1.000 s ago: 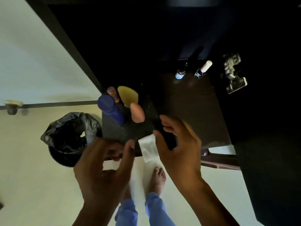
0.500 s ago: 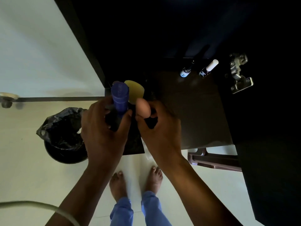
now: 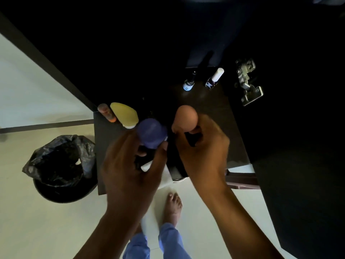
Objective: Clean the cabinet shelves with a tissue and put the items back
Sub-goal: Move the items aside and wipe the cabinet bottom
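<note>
Item: your left hand [image 3: 128, 171] grips the blue bottle [image 3: 151, 132]; right hand [image 3: 203, 148] pinches the peach sponge [image 3: 187, 118]. Risk: knocking the yellow sponge [image 3: 124, 114] beside the bottle.

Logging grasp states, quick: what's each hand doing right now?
Left hand: grips the blue bottle.
Right hand: holds the pink sponge.

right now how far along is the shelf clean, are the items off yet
Partly cleared, judging by how things lie. In hand: the left hand grips the blue bottle, the right hand holds the pink sponge. The yellow sponge and an orange-tipped tube stand at the shelf edge, two small bottles at the back. The tissue lies under the hands; wiping cannot be judged.
</note>
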